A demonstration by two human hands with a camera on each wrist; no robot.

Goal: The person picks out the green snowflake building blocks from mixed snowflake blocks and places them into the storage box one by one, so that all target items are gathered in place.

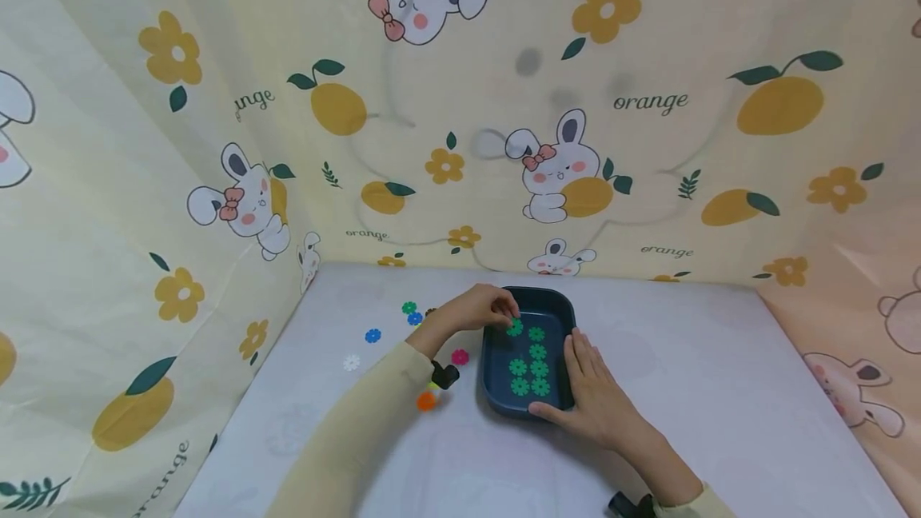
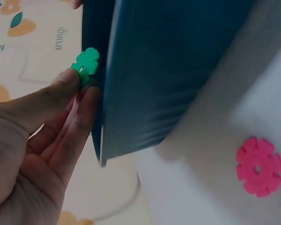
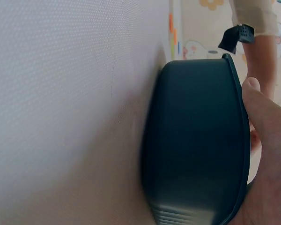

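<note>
A dark blue rectangular tray [image 1: 499, 370] stands on the table. Inside it several green flower-shaped discs [image 1: 539, 368] lie flat, roughly in two columns. Over the tray's left far part, my left hand [image 1: 476, 308] pinches one green flower-shaped disc [image 2: 87, 63] between thumb and fingertips, close to the tray wall in the left wrist view. My right hand [image 1: 600, 402] rests along the tray's right side with its fingers straight. Its thumb lies at the near rim; in the right wrist view the thumb [image 3: 253, 86] touches the rim, and the other fingers are mostly hidden.
Left of the tray lie loose discs: a pink disc [image 1: 460, 356], an orange disc [image 1: 427, 400], a white disc [image 1: 351, 362], blue ones [image 1: 372, 335] and a green one [image 1: 409, 308]. The left forearm covers some of them. A patterned cloth [image 1: 460, 198] hangs behind the white table [image 1: 683, 366].
</note>
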